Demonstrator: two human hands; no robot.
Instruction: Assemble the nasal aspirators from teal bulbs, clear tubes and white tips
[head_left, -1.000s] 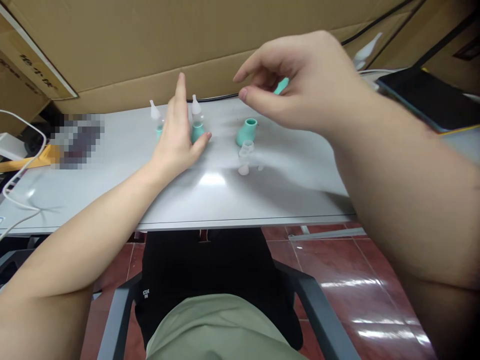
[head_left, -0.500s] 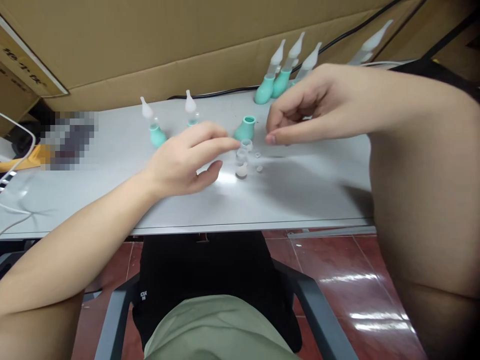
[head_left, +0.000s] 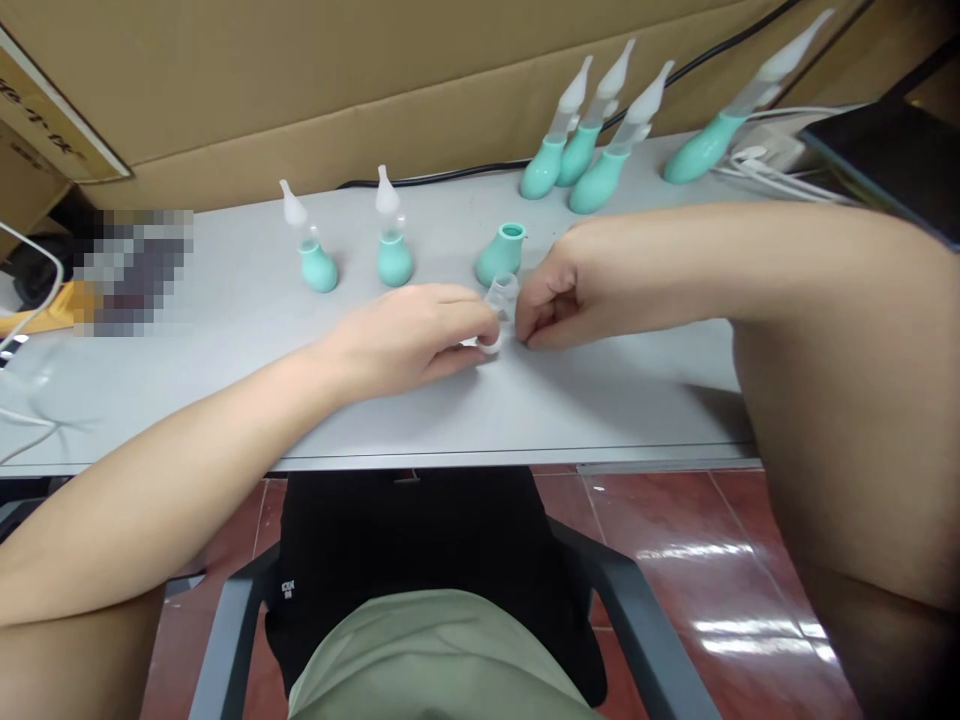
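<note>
My left hand (head_left: 427,335) has its thumb and forefinger closed around a white nozzle tip (head_left: 490,346) low over the table. Just beyond those fingers stands a clear plastic tube (head_left: 502,292), partly covered by the hand. My right hand (head_left: 559,300) is curled down with its fingertips pinched together at the tabletop, right of the tube. Whatever lies between those fingertips is hidden. Behind both hands a teal rubber bulb (head_left: 496,258) leans with its open mouth up.
Two assembled nasal aspirators (head_left: 394,258) stand at the left. Several more, among them a long one (head_left: 705,148), are by the cardboard wall (head_left: 300,90) at the right. A black cable (head_left: 442,181) runs along the wall. White cords (head_left: 787,185) lie at the right end of the grey table (head_left: 247,320).
My left hand has moved right and closed on the white nozzle tip. The right hand has come down and left to the tabletop, its fingers now pinched where small white pieces lay.
</note>
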